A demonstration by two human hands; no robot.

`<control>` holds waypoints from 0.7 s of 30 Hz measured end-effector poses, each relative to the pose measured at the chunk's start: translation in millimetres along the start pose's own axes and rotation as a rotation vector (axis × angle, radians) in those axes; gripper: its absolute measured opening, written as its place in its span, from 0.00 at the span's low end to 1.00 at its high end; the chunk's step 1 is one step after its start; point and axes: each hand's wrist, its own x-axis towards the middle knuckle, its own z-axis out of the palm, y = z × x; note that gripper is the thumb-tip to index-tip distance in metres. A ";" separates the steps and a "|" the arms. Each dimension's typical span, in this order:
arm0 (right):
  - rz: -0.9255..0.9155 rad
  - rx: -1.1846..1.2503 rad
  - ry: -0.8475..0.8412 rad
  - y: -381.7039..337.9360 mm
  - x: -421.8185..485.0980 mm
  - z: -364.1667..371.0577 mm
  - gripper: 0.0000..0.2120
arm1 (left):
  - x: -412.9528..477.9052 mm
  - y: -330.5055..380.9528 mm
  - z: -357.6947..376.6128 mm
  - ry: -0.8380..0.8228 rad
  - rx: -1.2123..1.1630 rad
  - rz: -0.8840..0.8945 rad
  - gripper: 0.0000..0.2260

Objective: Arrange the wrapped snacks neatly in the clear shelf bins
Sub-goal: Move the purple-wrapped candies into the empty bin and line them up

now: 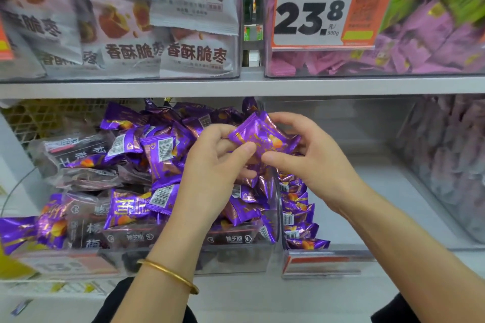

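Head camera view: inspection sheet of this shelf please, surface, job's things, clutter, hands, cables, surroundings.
Surface: grey shelf board above the lower clear bins.
Job's things: one purple snack held up over the bins; a purple heap fills the left bin; a tidy row stands in the right bin against its left wall.
Clutter: dark packets mixed into the heap.
Grippers: left hand and right hand both pinch the purple snack.
Cables: nothing seen.
Surroundings: upper bins of pale packets and pink packets; price tag reading 23.8.
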 end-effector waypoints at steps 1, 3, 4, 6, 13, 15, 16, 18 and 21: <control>0.020 0.045 0.023 -0.8 0.5 -1.0 0.23 | 0.7 -1.2 -1.3 -0.013 0.052 0.038 0.06; 0.120 0.185 0.040 -2.7 1.6 -6.6 0.21 | 4.2 -5.6 -6.6 0.012 0.299 0.139 0.12; 0.185 0.270 0.030 -3.4 2.2 -11.0 0.20 | 6.6 -7.5 -10.1 0.035 0.476 0.181 0.14; 0.327 0.466 -0.026 -3.4 4.1 -19.3 0.19 | 10.8 -11.6 -14.6 0.000 0.799 0.233 0.19; 0.522 0.753 -0.130 0.8 4.2 -15.2 0.14 | 10.6 -13.1 -9.3 -0.158 1.162 0.176 0.15; 0.487 0.693 -0.087 1.9 3.6 -13.4 0.13 | 10.4 -11.9 -8.0 -0.154 1.170 0.175 0.12; 0.473 0.683 -0.068 1.6 3.6 -13.1 0.13 | 10.3 -11.7 -7.7 -0.151 1.167 0.175 0.11; 0.462 0.691 -0.048 1.0 4.1 -12.8 0.14 | 10.5 -11.9 -7.5 -0.147 1.165 0.176 0.11; 0.508 0.751 -0.039 1.4 4.8 -12.6 0.15 | 11.5 -12.9 -7.9 -0.156 1.191 0.184 0.14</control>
